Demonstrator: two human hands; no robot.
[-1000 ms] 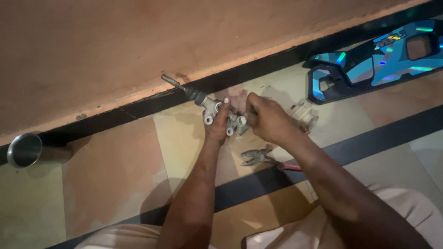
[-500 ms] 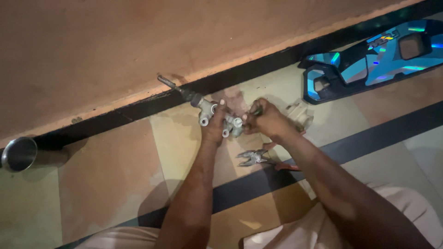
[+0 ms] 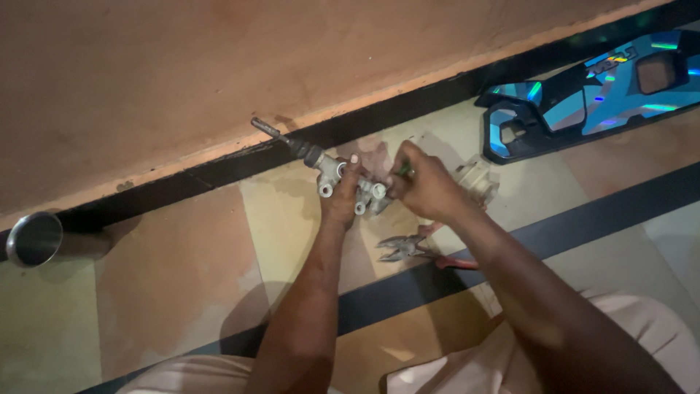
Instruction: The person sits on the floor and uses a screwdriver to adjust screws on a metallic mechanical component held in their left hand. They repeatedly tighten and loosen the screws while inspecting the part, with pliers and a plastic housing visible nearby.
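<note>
My left hand point(image 3: 343, 195) is clamped around the grey cast-metal cylinder body with a long black push rod point(image 3: 332, 175), holding it just above the tiled floor point(image 3: 182, 270). The rod end points toward the black skirting strip along the wall. My right hand point(image 3: 426, 188) is closed on a thin green-handled tool point(image 3: 403, 170), whose tip meets the near end of the cylinder. Red-handled steel pliers point(image 3: 415, 249) lie on the floor just below the cylinder. A blue iridescent plastic panel point(image 3: 583, 91) lies well to its right, a steel cup point(image 3: 33, 237) well to its left.
</note>
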